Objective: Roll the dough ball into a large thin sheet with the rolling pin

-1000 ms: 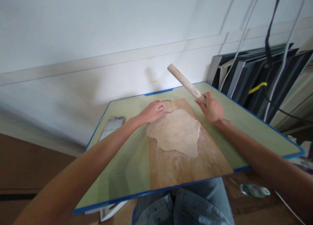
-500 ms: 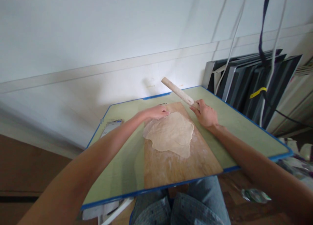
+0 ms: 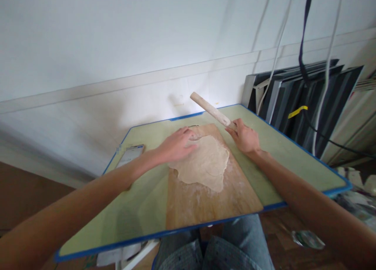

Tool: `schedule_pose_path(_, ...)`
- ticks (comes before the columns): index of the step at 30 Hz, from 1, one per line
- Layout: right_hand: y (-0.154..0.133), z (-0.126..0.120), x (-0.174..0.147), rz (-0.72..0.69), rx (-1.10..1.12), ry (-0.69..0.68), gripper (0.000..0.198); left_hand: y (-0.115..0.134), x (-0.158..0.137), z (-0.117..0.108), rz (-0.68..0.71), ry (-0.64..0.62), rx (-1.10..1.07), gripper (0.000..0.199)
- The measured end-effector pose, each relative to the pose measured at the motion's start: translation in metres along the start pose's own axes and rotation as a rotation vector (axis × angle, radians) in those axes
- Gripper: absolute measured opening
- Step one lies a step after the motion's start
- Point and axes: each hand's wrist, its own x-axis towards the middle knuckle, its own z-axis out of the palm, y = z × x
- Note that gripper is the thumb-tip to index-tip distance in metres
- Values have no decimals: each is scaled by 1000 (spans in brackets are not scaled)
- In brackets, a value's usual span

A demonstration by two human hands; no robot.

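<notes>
A flat, uneven sheet of dough (image 3: pixel 205 164) lies on a floured wooden board (image 3: pixel 211 207). Over the dough's far left edge is my left hand (image 3: pixel 179 144), its thumb and fingers spread apart; whether it touches the dough I cannot tell. My right hand (image 3: pixel 246 137) is wrapped round one end of a wooden rolling pin (image 3: pixel 210 109). The pin is held up, slanting to the far left, clear of the dough and beyond the board's right edge.
The board rests on a pale green table (image 3: pixel 141 207) with a blue edge. A phone (image 3: pixel 132 154) lies left of my left hand. Behind is a white wall (image 3: pixel 132 105). Dark panels (image 3: pixel 305 94) lean at the right, with hanging cables (image 3: pixel 329 62) in front.
My left hand has let go of the dough's far edge, opened its fingers and moved a little left and nearer. The right hand still holds up the rolling pin, much as before.
</notes>
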Motion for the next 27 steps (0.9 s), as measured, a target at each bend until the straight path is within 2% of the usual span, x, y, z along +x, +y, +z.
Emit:
schedule_pose_path(2,-1,1,-1,-21,7,-10,34,23,-24,3,243,-5,37,48)
schedule_pose_path(4,-1,3,-1,-47,8,-12,34,44,-41,10,430,-66,49,55)
schedule_pose_path(6,-1,4,-1,-64,2,-13,34,56,-47,19,503,-79,56,56)
schedule_pose_path(9,0,5,-1,-68,-9,-15,34,59,-42,29,548,-23,126,53)
schedule_pose_path(14,-1,2,1,-60,-16,-30,32,47,-37,21,796,132,280,30)
schedule_pose_path(16,-2,2,2,-59,-18,-39,32,43,-42,14,841,181,349,22)
schedule_pose_path(19,-3,2,3,-57,-16,-55,31,40,-50,9,828,216,402,22)
schedule_pose_path(22,-4,5,5,-56,-14,-71,30,39,-53,10,815,234,403,22)
schedule_pose_path(27,-3,6,5,-60,-9,-70,30,42,-53,12,882,296,351,18)
